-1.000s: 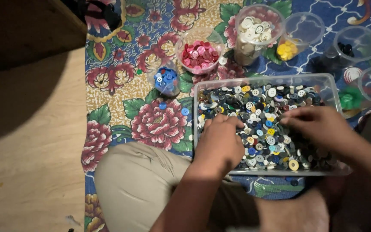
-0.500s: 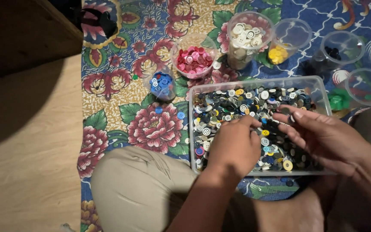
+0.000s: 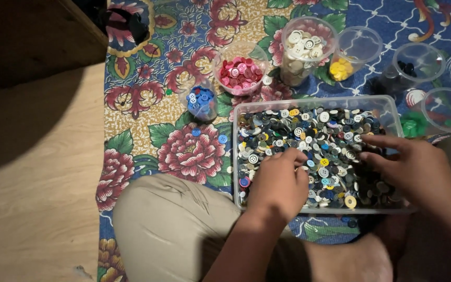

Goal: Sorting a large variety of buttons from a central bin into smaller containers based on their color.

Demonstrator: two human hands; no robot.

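A clear rectangular plastic tub (image 3: 242, 109) holds a heap of mixed buttons (image 3: 319, 136) in many colours. My left hand (image 3: 277, 183) rests palm down on the buttons at the tub's near left, fingers curled; I cannot see whether it pinches one. My right hand (image 3: 413, 167) lies over the right side of the heap, fingers stretched leftward and apart. My bent knee in beige trousers (image 3: 173, 224) sits just left of the tub.
Clear cups stand behind the tub: blue buttons (image 3: 200, 100), pink buttons (image 3: 240, 74), white buttons (image 3: 305, 46), yellow buttons (image 3: 342, 68), dark buttons (image 3: 406, 69), green buttons (image 3: 414, 124). Two blue buttons (image 3: 220, 139) lie loose on the floral cloth (image 3: 147, 94). Wooden floor (image 3: 32, 188) at left.
Both hands shifted slightly within the tub; my right hand moved rightward and its fingers stretched out over the buttons. The camera view drifted a little.
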